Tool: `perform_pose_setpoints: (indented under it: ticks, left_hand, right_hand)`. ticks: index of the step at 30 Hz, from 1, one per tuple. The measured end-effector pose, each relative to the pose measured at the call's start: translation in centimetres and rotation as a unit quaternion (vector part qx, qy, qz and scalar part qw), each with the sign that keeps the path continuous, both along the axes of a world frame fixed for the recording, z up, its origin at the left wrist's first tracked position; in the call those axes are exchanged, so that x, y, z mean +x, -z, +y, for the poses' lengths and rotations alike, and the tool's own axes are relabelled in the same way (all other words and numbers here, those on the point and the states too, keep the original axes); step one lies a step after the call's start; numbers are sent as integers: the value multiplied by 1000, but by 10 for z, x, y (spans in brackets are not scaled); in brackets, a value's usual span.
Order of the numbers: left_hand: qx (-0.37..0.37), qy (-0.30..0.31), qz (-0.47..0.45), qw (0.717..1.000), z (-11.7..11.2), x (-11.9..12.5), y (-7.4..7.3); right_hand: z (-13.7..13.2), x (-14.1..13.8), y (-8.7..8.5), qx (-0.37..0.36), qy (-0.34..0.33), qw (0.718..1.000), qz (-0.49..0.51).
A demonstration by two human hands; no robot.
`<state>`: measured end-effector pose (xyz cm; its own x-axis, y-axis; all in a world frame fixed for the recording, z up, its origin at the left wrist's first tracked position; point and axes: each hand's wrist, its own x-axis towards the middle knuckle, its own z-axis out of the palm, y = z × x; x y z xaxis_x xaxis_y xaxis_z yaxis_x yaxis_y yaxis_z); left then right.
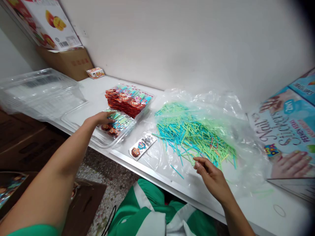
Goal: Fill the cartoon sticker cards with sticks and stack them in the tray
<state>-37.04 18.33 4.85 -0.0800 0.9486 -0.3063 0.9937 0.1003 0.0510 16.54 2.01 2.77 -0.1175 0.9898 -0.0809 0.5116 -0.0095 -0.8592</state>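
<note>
My left hand (104, 119) rests on small foil packets (118, 123) with a cartoon figure, its fingers stretched out over them. These lie in a clear plastic tray (98, 144), in front of a taller stack of similar packets (128, 101) with red-brown sides. A single packet (142, 147) lies flat on the table, right of the tray. My right hand (211, 178) hovers at the near edge of a heap of thin green and blue plastic sticks (192, 131). Its fingers are loosely curled, thumb and index slightly apart, with nothing visible between them. One blue stick (177, 171) lies apart from the heap.
A clear plastic bag (248, 147) spreads under and around the sticks. Printed boxes (283, 124) stand at the right. Clear empty containers (41, 91) are stacked at the left, near a cardboard box (66, 62) and a small carton (95, 73). A white wall backs the table.
</note>
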Motion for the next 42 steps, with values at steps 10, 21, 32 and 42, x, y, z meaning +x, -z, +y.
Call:
perform_pose_setpoints:
  ticks: [10, 21, 32, 42]
  left_hand:
    - [336, 9, -90, 938, -44, 90, -50]
    - [123, -64, -74, 988, -83, 219, 59]
    - [164, -174, -263, 935, -70, 198, 67]
    - [-16, -166, -723, 670, -147, 306, 30]
  right_hand:
    - [-3, 2, 3, 11, -13, 1000, -18]
    - [-9, -6, -6, 38, -45, 997, -44]
    - [-13, 4, 2, 35, -17, 999, -26]
    - [-14, -58, 22, -56, -66, 982, 167]
